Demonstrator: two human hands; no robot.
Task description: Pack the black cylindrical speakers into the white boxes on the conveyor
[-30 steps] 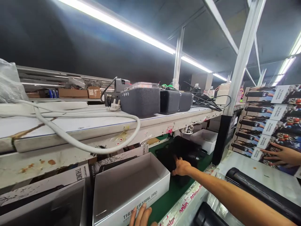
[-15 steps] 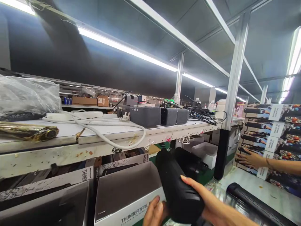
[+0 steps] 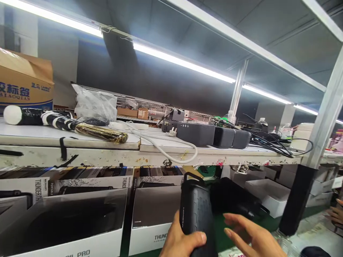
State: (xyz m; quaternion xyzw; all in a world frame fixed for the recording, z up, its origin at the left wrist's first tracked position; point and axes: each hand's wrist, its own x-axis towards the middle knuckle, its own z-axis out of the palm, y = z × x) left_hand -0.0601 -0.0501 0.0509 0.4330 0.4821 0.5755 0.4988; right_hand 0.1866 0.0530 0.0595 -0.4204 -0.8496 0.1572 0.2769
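"THUND" is printed on the front of the open white box (image 3: 155, 217), cut off by a hand; "IL PRO" shows on the left box (image 3: 66, 228); the cardboard carton (image 3: 25, 84) carries "LAOQIAN" under blue Chinese characters

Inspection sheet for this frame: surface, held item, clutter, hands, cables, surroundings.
Surface: white shelf, stained front edge.
Job's things: black cylindrical speaker, upright; open white box behind it.
Clutter: gold tube, plastic bag, grey speakers, cardboard carton.
Grippers: left hand grips the black cylindrical speaker; right hand open beside it.
Cables: white cord loops over the edge; black cables tangled.
Surroundings: metal post, strip lights.
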